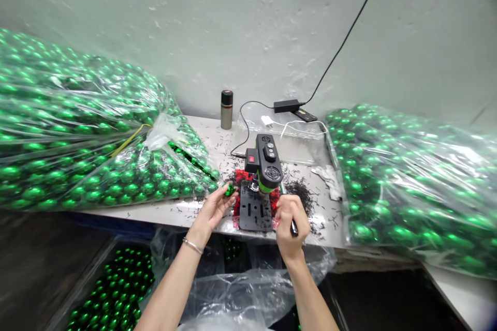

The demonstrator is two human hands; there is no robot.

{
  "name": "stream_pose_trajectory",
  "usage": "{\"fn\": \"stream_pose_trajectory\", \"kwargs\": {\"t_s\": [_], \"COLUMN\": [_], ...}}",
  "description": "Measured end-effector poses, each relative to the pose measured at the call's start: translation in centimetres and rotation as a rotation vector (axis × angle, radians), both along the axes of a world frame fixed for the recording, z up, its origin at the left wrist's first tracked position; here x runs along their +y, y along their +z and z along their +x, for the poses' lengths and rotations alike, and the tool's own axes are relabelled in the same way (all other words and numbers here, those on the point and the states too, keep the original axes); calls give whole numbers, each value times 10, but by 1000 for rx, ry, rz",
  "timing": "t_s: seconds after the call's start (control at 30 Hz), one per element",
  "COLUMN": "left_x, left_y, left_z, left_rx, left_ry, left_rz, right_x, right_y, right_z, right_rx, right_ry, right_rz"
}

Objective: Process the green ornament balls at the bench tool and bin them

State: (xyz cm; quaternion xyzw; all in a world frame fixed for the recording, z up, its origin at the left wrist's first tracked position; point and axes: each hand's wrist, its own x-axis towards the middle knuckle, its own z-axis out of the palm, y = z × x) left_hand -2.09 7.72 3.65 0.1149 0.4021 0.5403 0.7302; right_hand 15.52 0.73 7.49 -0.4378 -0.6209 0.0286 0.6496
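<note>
Head view: shiny round green ball (230, 190), left grip (218, 206).

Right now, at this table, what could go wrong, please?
The left hand holds a green ball close beside the black machine, while the right hand grips its handle; a finger might get pinched. The left bag seems to gape toward the machine, so it could spill. Loose black bits might get under the work.

White tbl (207, 126) – bag of green balls (89, 134) at 9 o'clock, 2nd bag (411, 181) at 3. Flask (227, 111) at 11, blk machine (269, 163) ctr – blk bits (303, 194) around.
</note>
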Motion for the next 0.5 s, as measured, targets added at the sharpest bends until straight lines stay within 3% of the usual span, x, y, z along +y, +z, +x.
{"fn": "stream_pose_trajectory", "kwargs": {"t_s": [0.1,0.23,0.5], "left_x": [-2,-4,-13], "left_y": [-6,-15,-40], "left_z": [9,20,43], "left_rx": [74,231,1041], "left_ry": [-17,-138,-340], "left_rz": [29,76,541], "right_x": [0,0,0], "right_y": [1,1,-1], "right_z": [-1,-1,-1], "right_rx": [4,-13,-35], "right_ry": [-2,-5,-17], "right_rz": [-7,13,11]}}
